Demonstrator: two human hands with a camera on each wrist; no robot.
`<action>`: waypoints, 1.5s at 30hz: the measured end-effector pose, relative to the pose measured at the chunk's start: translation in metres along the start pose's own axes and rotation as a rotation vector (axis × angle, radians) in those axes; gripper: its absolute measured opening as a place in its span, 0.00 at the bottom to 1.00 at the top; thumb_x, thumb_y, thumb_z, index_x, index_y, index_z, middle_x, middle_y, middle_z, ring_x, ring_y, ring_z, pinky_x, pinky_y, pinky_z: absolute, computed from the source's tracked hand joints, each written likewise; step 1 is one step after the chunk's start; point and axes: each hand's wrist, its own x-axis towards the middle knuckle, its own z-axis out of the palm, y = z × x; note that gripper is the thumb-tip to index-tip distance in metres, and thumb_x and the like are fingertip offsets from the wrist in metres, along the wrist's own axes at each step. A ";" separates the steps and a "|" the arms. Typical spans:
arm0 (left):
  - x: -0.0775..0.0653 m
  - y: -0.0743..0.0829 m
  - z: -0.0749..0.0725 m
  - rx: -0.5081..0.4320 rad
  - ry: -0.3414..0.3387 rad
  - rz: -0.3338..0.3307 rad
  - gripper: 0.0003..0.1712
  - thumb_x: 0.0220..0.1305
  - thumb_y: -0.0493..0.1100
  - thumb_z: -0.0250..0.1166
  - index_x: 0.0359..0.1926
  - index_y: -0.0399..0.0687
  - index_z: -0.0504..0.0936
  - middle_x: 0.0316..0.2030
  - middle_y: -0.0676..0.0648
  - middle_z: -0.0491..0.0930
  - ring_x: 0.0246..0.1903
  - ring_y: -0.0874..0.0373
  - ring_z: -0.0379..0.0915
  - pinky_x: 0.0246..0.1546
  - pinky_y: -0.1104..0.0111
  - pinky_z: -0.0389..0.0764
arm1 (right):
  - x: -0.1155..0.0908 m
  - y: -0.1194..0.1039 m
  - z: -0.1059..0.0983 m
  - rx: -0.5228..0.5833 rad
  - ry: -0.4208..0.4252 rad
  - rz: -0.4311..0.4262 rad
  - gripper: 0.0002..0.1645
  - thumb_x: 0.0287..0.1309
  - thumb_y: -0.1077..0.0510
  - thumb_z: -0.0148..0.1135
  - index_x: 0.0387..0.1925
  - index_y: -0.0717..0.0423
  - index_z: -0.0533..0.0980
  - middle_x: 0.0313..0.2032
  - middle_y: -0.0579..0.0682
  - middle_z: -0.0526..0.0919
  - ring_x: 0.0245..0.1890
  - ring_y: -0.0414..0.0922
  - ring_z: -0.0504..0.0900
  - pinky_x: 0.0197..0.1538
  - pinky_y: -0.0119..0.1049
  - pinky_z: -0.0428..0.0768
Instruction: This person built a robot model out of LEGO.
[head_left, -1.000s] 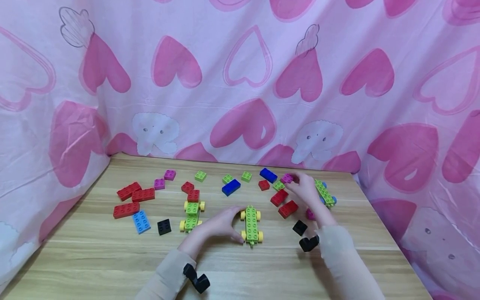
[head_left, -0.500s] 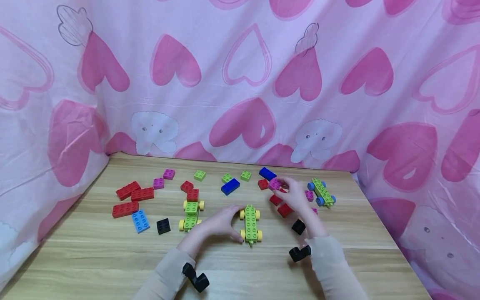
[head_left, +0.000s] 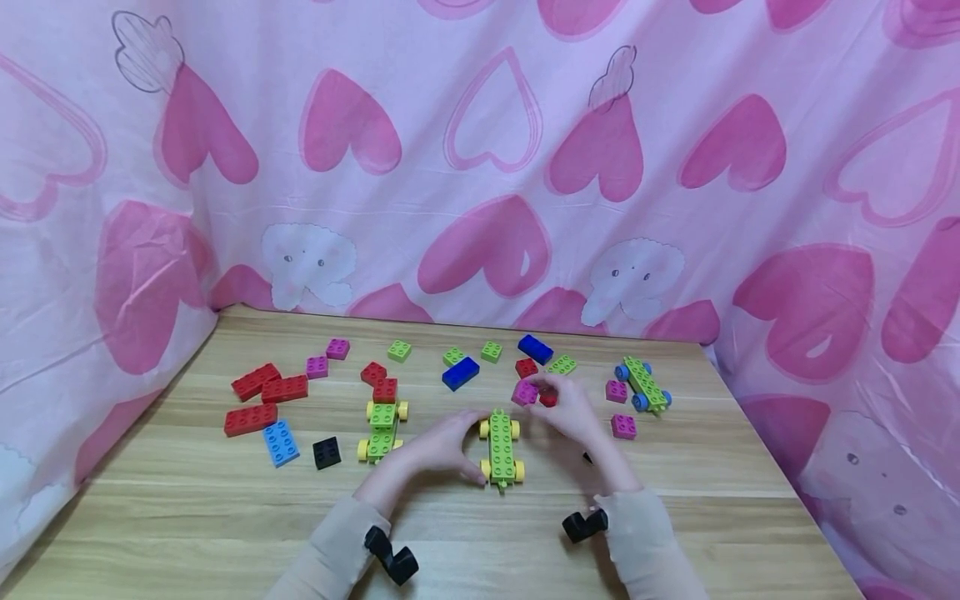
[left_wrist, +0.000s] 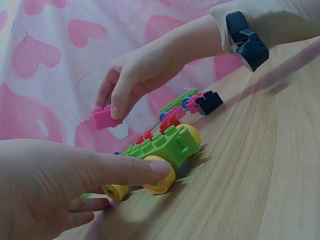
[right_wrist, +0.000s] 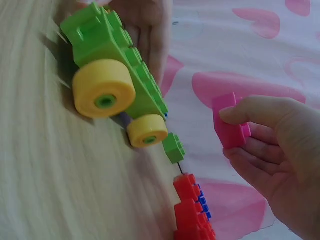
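My right hand [head_left: 564, 410] pinches a pink toy brick [right_wrist: 229, 120] between thumb and fingers, raised above the table just beyond and to the right of a green wheeled toy car base [head_left: 502, 450]. This base has studs on top and yellow wheels. My left hand [head_left: 442, 450] lies along its left side, thumb out straight by the rear wheel [left_wrist: 159, 182] and fingertips near the front one. The left palm stays apart from the base, and its index finger is partly hidden in the left wrist view. The pink brick's studs face away from the right thumb's side.
Left of my left hand stands another green base [head_left: 384, 433] with yellow wheels, a red brick [head_left: 386, 390] at its far end. A blue-wheeled base [head_left: 645, 386] stands at right. Red bricks [head_left: 251, 419], a light-blue brick [head_left: 281, 442], dark-blue bricks [head_left: 461, 373] and a black brick [head_left: 327, 452] lie around.
My right hand has carried the pink brick from the back right toward the middle base, leftward and nearer. My left hand has stayed beside the base.
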 end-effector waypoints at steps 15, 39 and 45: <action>0.001 -0.001 -0.002 -0.013 -0.006 -0.006 0.61 0.41 0.52 0.81 0.73 0.42 0.59 0.71 0.41 0.63 0.71 0.45 0.58 0.71 0.51 0.61 | -0.001 -0.005 0.010 0.053 -0.192 -0.117 0.21 0.51 0.64 0.71 0.49 0.50 0.81 0.47 0.46 0.85 0.52 0.48 0.82 0.57 0.47 0.80; 0.000 0.001 -0.002 0.008 0.018 0.021 0.61 0.38 0.50 0.82 0.72 0.38 0.61 0.69 0.38 0.64 0.69 0.42 0.60 0.70 0.50 0.61 | -0.006 -0.004 0.018 0.004 -0.348 -0.110 0.24 0.52 0.63 0.69 0.53 0.53 0.81 0.51 0.50 0.84 0.53 0.50 0.82 0.58 0.49 0.80; 0.000 0.000 -0.001 0.011 0.013 0.015 0.61 0.38 0.51 0.82 0.72 0.38 0.61 0.70 0.38 0.64 0.70 0.42 0.59 0.70 0.49 0.61 | -0.007 -0.005 0.018 -0.005 -0.358 -0.113 0.23 0.53 0.63 0.68 0.53 0.53 0.81 0.51 0.50 0.83 0.52 0.50 0.81 0.57 0.49 0.80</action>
